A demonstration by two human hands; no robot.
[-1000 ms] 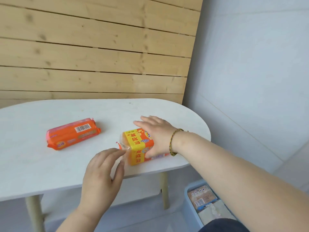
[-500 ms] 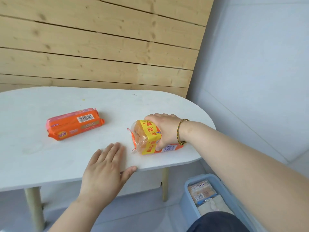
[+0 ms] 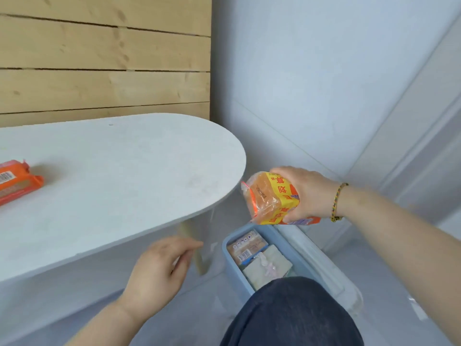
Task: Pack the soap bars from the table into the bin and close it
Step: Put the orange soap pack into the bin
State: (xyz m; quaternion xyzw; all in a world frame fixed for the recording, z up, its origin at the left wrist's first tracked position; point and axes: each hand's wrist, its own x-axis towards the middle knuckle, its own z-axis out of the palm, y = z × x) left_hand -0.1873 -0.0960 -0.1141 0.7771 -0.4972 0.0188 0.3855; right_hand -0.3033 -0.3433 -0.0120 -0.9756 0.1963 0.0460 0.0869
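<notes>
My right hand (image 3: 308,192) grips a yellow-and-orange soap pack (image 3: 270,198) in clear wrap, held in the air just past the table's right end and above the blue bin (image 3: 230,255) on the floor. Wrapped soap bars (image 3: 247,248) lie inside the bin. Its pale lid (image 3: 324,265) hangs open along the right side. An orange soap pack (image 3: 15,182) with a barcode lies on the white table (image 3: 124,171) at the far left, partly cut off. My left hand (image 3: 159,268) hovers below the table's front edge, fingers loosely apart, holding nothing.
A wooden slat wall stands behind the table and a grey wall to the right. A table leg (image 3: 197,250) stands just left of the bin. My knee in dark cloth (image 3: 294,313) covers the bin's near part.
My right hand has lifted the yellow soap pack off the table and carried it right, over the bin. My left hand has left the table's edge. My view has swung right.
</notes>
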